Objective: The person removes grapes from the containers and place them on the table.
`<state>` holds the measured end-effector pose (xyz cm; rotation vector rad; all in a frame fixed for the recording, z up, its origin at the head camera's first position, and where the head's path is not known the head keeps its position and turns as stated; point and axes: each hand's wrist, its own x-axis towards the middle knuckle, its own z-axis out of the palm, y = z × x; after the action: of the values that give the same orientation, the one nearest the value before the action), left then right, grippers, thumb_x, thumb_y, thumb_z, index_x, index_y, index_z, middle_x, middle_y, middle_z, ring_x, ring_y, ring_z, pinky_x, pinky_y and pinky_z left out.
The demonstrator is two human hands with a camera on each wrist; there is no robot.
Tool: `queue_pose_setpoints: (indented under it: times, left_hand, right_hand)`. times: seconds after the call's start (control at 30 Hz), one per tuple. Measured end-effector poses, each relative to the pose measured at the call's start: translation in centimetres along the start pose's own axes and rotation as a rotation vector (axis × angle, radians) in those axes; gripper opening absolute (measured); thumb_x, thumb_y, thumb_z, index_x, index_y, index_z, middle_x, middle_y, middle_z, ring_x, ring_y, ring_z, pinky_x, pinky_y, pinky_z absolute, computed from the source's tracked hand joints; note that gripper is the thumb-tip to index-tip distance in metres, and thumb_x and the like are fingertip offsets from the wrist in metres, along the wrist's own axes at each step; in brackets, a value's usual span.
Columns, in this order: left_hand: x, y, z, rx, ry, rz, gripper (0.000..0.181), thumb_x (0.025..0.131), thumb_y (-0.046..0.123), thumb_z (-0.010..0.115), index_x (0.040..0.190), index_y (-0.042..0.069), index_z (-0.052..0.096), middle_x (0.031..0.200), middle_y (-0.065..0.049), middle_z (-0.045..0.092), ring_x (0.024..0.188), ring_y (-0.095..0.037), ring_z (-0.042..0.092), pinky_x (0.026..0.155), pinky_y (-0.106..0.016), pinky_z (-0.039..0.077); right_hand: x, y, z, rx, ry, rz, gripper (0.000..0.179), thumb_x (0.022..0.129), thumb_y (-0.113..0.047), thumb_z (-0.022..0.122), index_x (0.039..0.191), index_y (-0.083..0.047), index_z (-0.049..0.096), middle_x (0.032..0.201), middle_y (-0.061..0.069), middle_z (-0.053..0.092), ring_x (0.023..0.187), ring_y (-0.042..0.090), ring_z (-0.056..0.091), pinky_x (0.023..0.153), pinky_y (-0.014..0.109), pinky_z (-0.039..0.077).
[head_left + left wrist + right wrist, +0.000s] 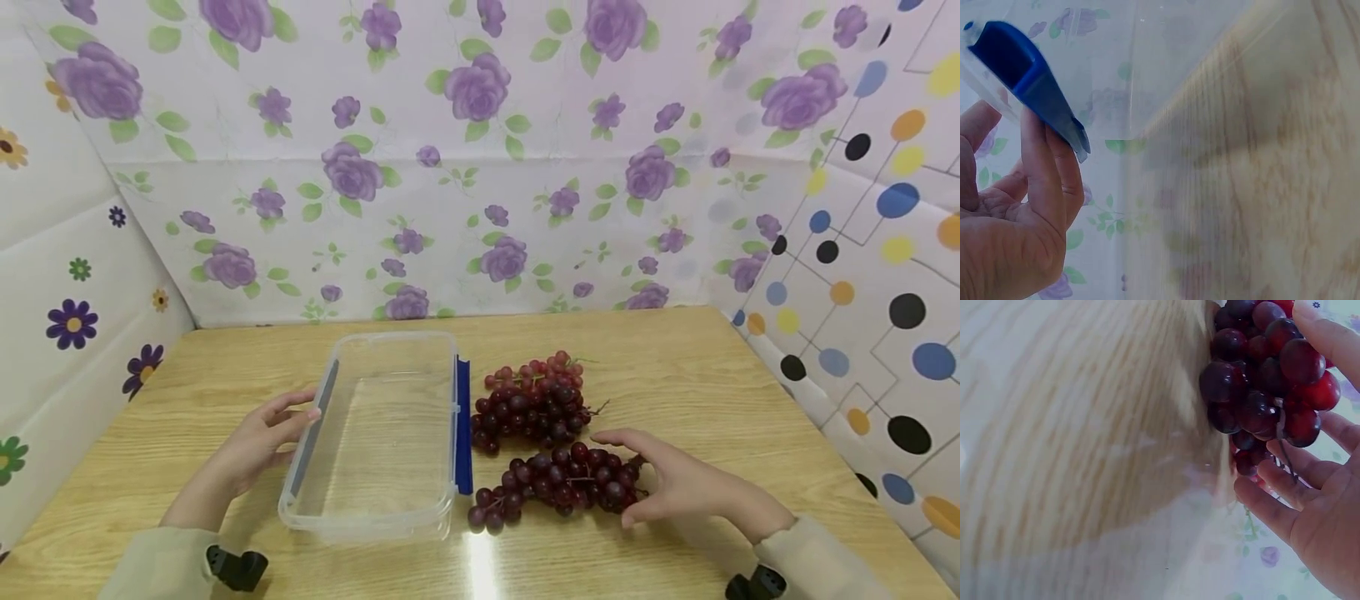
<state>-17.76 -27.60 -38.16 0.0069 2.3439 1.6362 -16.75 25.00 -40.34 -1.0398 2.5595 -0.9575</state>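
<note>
A clear plastic storage box (390, 450) stands on the table, left of the grapes, with a blue latch flap (462, 429) along its right side. My left hand (258, 442) is at the box's left rim; in the left wrist view its fairly straight fingers (1044, 169) touch another blue latch flap (1025, 72). My right hand (686, 483) reaches round the stem end of the nearest dark grape bunch (558, 479), thumb and fingers spread apart. Seen from the right wrist, the fingers (1272, 509) lie beside the grapes (1260, 381) without closing on them.
Behind the nearest bunch lie another dark grape bunch (528, 417) and a lighter red one (536, 372), touching each other. The wooden table (675, 375) meets a flowered back sheet (480, 208), with a dotted sheet (862, 275) on the right.
</note>
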Motion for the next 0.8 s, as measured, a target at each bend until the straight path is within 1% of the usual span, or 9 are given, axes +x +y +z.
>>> queue_pose_setpoints:
  times: [0.1,0.2,0.23,0.4,0.57,0.7,0.8]
  left_hand:
    - [0.08,0.16,0.07,0.039,0.005,-0.007,0.066,0.095,0.039,0.048,0.145,0.007,0.021,0.126,-0.013,0.046,0.100,-0.010,0.054,0.088,-0.038,0.049]
    - [0.15,0.31,0.22,0.069,0.005,-0.008,0.066,0.094,0.040,0.048,0.145,0.007,0.022,0.130,-0.017,0.043,0.100,-0.009,0.052,0.089,-0.041,0.049]
    - [0.16,0.36,0.27,0.073,0.006,-0.008,0.066,0.094,0.040,0.048,0.145,0.007,0.023,0.130,-0.018,0.043,0.100,-0.010,0.053,0.090,-0.042,0.048]
    - [-0.06,0.40,0.39,0.090,0.019,-0.001,0.065,0.095,0.040,0.047,0.144,0.006,0.023,0.131,-0.020,0.043,0.101,-0.011,0.053,0.089,-0.044,0.049]
    - [-0.40,0.39,0.31,0.066,0.014,0.015,0.064,0.095,0.037,0.048,0.144,0.004,0.023,0.129,-0.023,0.044,0.103,-0.016,0.056,0.086,-0.042,0.051]
    - [-0.55,0.48,0.27,0.058,0.017,0.026,0.063,0.095,0.035,0.048,0.143,0.003,0.024,0.126,-0.023,0.046,0.100,-0.016,0.057,0.083,-0.042,0.052]
    - [-0.63,0.53,0.25,0.071,0.026,0.021,0.063,0.095,0.036,0.049,0.143,0.004,0.025,0.124,-0.022,0.047,0.096,-0.012,0.056,0.083,-0.042,0.052]
  right_hand:
    - [0.09,0.01,-0.13,0.003,0.015,-0.013,0.087,0.069,-0.029,0.079,0.140,-0.009,0.033,0.141,0.010,0.039,0.126,0.020,0.040,0.093,0.044,0.043]
    - [0.11,-0.06,-0.25,0.011,0.025,-0.005,0.086,0.069,-0.031,0.079,0.140,-0.010,0.034,0.141,0.007,0.039,0.126,0.013,0.039,0.092,0.041,0.044]
    - [0.12,-0.07,-0.27,0.013,0.026,-0.004,0.086,0.070,-0.032,0.078,0.140,-0.011,0.033,0.141,0.007,0.039,0.126,0.012,0.038,0.093,0.041,0.044]
    - [0.33,-0.07,-0.29,0.021,0.025,-0.008,0.085,0.071,-0.032,0.077,0.141,-0.012,0.032,0.142,0.006,0.038,0.127,0.015,0.038,0.094,0.040,0.043]
    - [0.39,0.00,-0.41,0.017,0.035,-0.012,0.086,0.071,-0.034,0.077,0.141,-0.013,0.032,0.141,0.007,0.038,0.126,0.013,0.038,0.092,0.039,0.044]
    - [0.37,0.06,-0.60,-0.005,0.065,-0.022,0.086,0.071,-0.036,0.077,0.140,-0.010,0.033,0.140,0.009,0.039,0.125,0.023,0.040,0.092,0.039,0.045]
    - [0.45,0.07,-0.73,-0.016,0.089,-0.033,0.085,0.071,-0.034,0.077,0.140,-0.008,0.034,0.140,0.011,0.040,0.124,0.025,0.041,0.092,0.040,0.045]
